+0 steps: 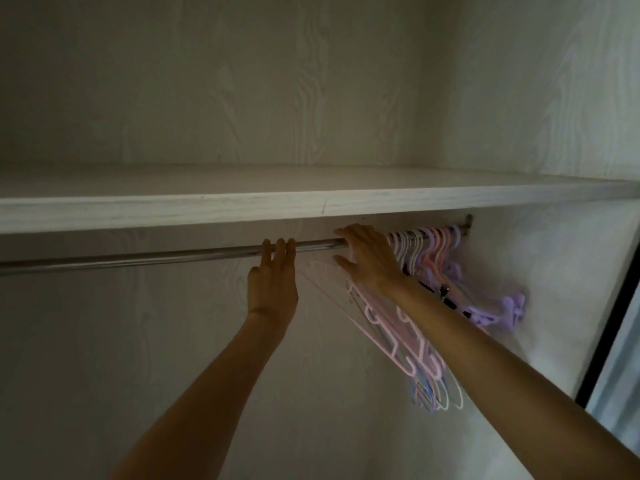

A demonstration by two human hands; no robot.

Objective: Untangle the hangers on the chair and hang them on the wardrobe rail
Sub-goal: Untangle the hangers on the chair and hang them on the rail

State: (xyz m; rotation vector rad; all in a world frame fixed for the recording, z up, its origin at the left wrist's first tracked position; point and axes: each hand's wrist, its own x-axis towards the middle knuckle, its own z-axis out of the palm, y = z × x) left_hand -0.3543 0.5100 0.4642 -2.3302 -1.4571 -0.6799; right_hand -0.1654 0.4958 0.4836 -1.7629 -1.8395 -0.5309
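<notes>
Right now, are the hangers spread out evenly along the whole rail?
No, the hangers are bunched at the right end of the rail, beside the right hand, and the stretch left of the left hand is bare.

You are looking into a home wardrobe: pale wood-grain panels line the back and sides, and a shelf (311, 206) spans its width. Just below that shelf runs a metal rail (138, 258), with pastel plastic hangers (426, 244) bunched at its right end.
</notes>
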